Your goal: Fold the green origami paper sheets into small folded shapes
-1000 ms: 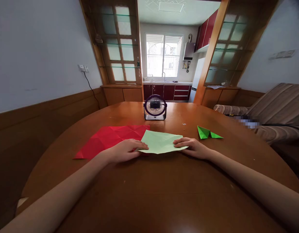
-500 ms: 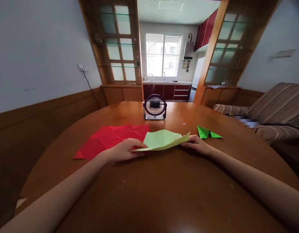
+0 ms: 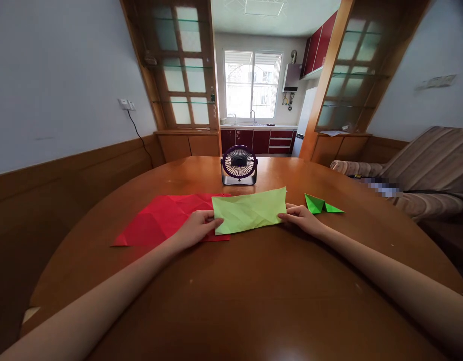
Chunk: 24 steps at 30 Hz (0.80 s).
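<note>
A creased yellow-green sheet of paper [image 3: 250, 210] is held up, tilted toward me, above the table. My left hand [image 3: 199, 225] pinches its left edge, thumb in front and fingers behind. At the right edge my right hand [image 3: 301, 219] grips it the same way. A creased red sheet of paper [image 3: 156, 218] lies flat on the left, partly hidden by my left hand and the yellow-green sheet. Just beyond my right hand sits a folded bright green paper piece [image 3: 316, 203] with two pointed parts.
A small dark desk fan [image 3: 239, 164] stands beyond the papers on the brown wooden table [image 3: 231, 301]. A striped sofa [image 3: 430, 165] is at the right. A cord [image 3: 138, 133] hangs from the wall socket at the left.
The yellow-green sheet has been tipped up from nearly level, so its broad face now shows. Both hands have turned with it, and my left thumb now shows on its front.
</note>
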Each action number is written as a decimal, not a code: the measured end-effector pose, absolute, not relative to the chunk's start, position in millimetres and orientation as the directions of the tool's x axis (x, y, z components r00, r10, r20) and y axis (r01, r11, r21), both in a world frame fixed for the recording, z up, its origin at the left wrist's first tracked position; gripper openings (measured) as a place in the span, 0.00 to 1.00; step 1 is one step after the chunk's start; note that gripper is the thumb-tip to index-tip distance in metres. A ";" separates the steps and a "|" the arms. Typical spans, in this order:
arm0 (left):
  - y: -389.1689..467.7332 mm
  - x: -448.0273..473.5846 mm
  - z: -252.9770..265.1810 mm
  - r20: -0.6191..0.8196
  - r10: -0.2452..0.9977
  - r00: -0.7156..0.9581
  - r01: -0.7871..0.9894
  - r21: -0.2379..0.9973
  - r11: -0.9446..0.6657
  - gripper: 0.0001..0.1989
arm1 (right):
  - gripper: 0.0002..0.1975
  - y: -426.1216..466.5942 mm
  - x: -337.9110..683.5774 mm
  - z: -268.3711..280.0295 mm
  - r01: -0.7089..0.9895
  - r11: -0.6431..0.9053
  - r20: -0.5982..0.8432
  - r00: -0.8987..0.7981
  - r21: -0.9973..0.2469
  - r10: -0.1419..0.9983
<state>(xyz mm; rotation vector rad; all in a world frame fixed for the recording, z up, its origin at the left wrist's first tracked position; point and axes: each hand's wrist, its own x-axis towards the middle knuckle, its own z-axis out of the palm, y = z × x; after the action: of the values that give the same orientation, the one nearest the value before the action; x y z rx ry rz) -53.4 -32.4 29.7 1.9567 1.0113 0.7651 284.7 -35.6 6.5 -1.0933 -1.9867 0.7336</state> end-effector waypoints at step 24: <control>-47.5 -20.4 7.2 0.519 0.651 0.553 0.760 0.005 -0.650 0.13 | 0.09 -44.8 268.7 -3.5 0.772 0.604 0.580 -0.405 -0.196 0.706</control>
<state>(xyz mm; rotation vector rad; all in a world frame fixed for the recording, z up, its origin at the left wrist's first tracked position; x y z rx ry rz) -20.4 -47.5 7.2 2.9585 1.3660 0.8323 268.7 -44.8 -3.5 -1.1615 -2.1996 -0.1354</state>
